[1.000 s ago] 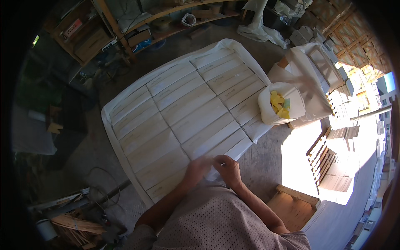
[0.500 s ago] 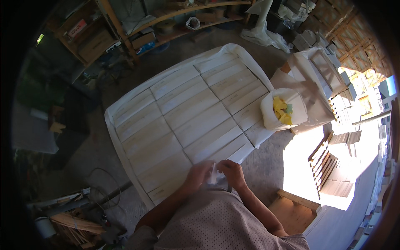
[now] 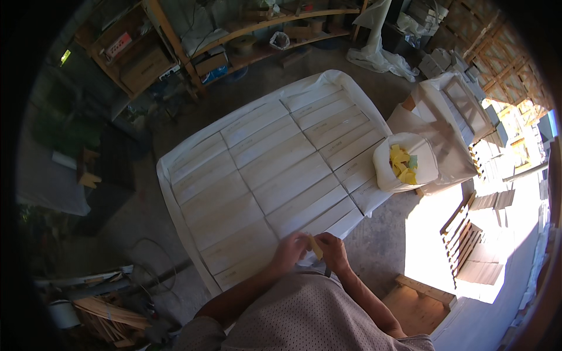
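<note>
Head view, low centre: the fingers of the left hand and right hand pinch a small yellow piece between them at the desk's near edge. Pale wooden slats already cover the desk in rows, none visibly marked yellow. A white bag of yellow pieces sits right of centre, with nothing blocking the reach.

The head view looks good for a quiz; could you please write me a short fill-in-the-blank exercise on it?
1. Both hands, the left hand and the right hand, hold a small ____ piece between them.
2. The pale boards lie side by side on a ____ sheet.
3. The white bag of yellow pieces sits to the person's ____.

Missing words: yellow; white; right
</note>
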The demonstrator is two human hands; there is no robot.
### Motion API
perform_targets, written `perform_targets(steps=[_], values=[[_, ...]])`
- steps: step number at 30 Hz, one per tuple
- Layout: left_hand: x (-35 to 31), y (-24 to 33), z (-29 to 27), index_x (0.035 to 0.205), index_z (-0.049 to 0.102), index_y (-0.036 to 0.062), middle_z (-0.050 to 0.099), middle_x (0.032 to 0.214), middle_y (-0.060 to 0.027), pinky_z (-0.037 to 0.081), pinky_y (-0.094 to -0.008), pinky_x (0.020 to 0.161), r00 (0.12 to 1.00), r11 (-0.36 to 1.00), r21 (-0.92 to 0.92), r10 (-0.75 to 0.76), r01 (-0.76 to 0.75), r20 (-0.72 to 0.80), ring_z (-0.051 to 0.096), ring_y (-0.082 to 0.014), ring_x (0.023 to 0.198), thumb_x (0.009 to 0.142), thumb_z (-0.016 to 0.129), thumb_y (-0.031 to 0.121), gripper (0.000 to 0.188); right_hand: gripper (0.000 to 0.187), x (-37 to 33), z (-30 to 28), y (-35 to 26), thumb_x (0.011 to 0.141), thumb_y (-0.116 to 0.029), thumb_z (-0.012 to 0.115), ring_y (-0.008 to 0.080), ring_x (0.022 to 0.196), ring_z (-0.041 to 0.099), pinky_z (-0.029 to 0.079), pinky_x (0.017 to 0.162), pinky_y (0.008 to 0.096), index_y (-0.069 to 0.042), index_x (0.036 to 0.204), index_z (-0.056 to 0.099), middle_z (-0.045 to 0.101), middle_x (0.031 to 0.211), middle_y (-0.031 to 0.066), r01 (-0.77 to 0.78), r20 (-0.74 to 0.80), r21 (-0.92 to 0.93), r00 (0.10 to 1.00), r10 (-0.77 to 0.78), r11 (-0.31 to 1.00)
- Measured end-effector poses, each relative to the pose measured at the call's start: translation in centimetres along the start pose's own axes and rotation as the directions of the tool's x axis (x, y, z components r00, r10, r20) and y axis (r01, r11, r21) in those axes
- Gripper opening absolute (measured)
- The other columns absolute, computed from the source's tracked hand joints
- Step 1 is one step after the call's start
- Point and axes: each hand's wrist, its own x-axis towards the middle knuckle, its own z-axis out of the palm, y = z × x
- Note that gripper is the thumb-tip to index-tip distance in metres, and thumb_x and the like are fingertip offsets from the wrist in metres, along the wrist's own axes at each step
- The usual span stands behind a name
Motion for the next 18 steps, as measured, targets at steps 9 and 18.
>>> perform_targets(steps=[9, 18], values=[[4.5, -1.9, 1.0, 0.099, 0.058, 0.0004, 0.061, 0.075, -0.0041, 0.038, -0.0248, 0.046, 0.987, 0.971, 0.227, 0.109, -0.079, -0.122, 0.049, -0.0075, 0.055, 0.098, 0.053, 0.017, 0.017, 0.025, 2.6, -3.2, 5.2, 0.088, -0.020, 0.062, 0.0126, 0.065, 0.060, 0.046, 0.057, 0.0271, 0.004, 0.093, 0.068, 0.067, 0.077, 0.0081, -0.008, -0.314, 0.464, 0.933, 0.174, 0.886], [11.9, 8.0, 10.3, 0.093, 0.059, 0.0014, 0.061, 0.071, -0.0026, 0.039, -0.0244, 0.049, 0.898, 0.858, 0.278, 0.438, -0.432, 0.045, 0.047, -0.0069, 0.054, 0.095, 0.058, 0.016, 0.014, 0.022, 2.8, -9.0, 12.3, 0.086, -0.020, 0.066, 0.0141, 0.068, 0.060, 0.046, 0.059, 0.0270, 0.002, 0.091, 0.067, 0.065, 0.078, 0.0060, 0.074, -0.456, 0.665, 0.828, 0.326, 0.743]])
